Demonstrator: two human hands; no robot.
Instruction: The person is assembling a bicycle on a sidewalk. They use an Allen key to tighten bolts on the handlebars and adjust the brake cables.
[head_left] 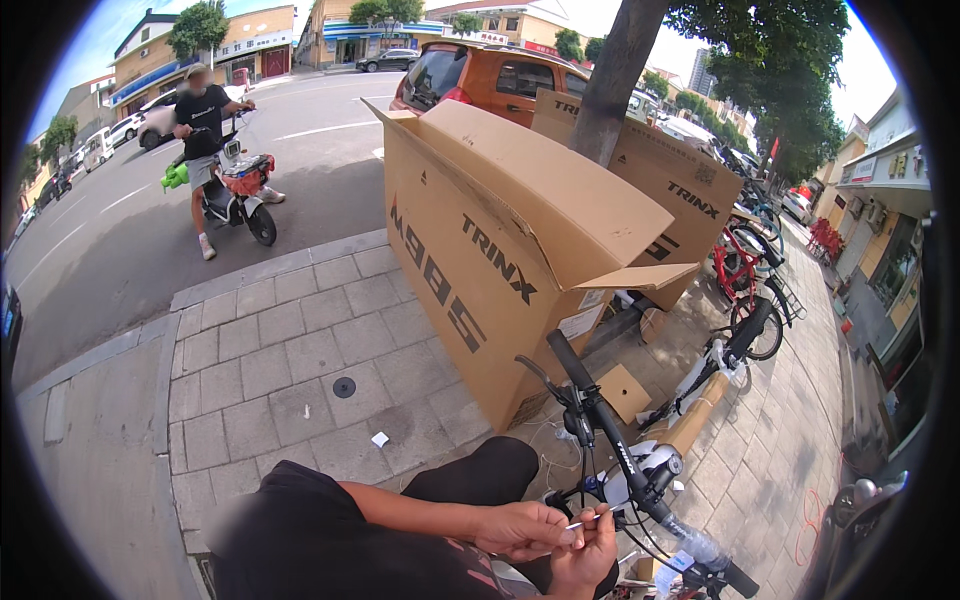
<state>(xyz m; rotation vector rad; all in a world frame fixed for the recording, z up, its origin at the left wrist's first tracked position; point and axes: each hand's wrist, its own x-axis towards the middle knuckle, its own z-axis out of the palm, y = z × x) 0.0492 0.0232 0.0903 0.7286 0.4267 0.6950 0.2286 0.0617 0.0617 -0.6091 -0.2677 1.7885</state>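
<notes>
My left hand (524,527) and my right hand (588,556) are close together at the lower middle, just left of a bicycle handlebar. Both hold a thin white strip (590,518) in pinched fingers; its exact kind is too small to tell. The black handlebar (622,450) slants from upper left to lower right, with dark grips, a brake lever (536,372) and hanging black cables. Clear wrap (697,545) clings to the bar near its lower grip. Behind it is the bike frame, partly covered in brown cardboard wrap (697,412).
A large open cardboard box (470,270) stands ahead, with another box (690,190) behind it by a tree trunk (615,80). Parked bicycles (745,265) line the right. On the road are an orange car (490,75) and a person on a scooter (210,150). Paper scraps (380,440) dot the paving.
</notes>
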